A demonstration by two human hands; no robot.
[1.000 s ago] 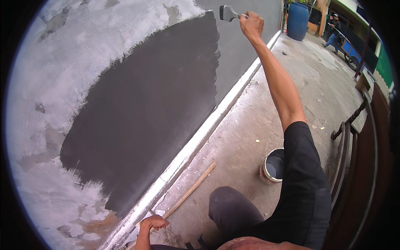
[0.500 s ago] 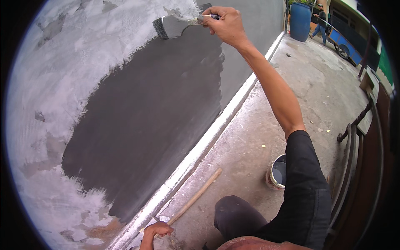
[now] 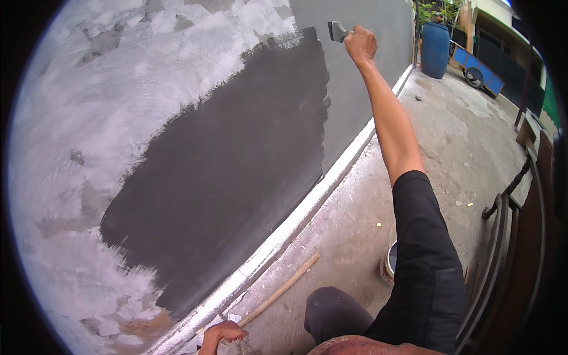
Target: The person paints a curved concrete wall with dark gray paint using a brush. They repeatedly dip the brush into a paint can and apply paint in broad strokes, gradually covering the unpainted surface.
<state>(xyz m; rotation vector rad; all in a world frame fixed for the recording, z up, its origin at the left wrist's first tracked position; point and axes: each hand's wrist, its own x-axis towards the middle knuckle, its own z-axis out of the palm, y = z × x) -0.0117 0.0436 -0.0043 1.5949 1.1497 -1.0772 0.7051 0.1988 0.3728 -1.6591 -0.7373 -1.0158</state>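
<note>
My right hand (image 3: 361, 45) grips a wide paintbrush (image 3: 336, 31) high on the wall, at lighter grey plaster (image 3: 370, 83) just right of a dark grey painted patch (image 3: 219, 160). Mottled white coating (image 3: 71, 124) surrounds the patch's left side, with ragged brush marks along the border. My left hand (image 3: 226, 333) is low, near the white-edged wall base (image 3: 290, 223), with curled fingers; anything inside them is hidden. A long wooden stick (image 3: 290, 278) lies beside that base. A paint bucket (image 3: 387, 263) stands on the concrete, partly hidden by my dark-clad right leg or sleeve.
The concrete ground (image 3: 444, 148) runs along the wall. At right are dark wooden furniture (image 3: 520, 236) and a turned wooden piece (image 3: 506, 189). Farther back stand a blue barrel (image 3: 435, 53), plants (image 3: 427, 10) and a blue wheeled cart (image 3: 482, 71).
The brush swept left across the patch's top edge, then returned right. Fresh dark strokes show there. The person with the cart moved left behind the barrel, and the cart followed.
</note>
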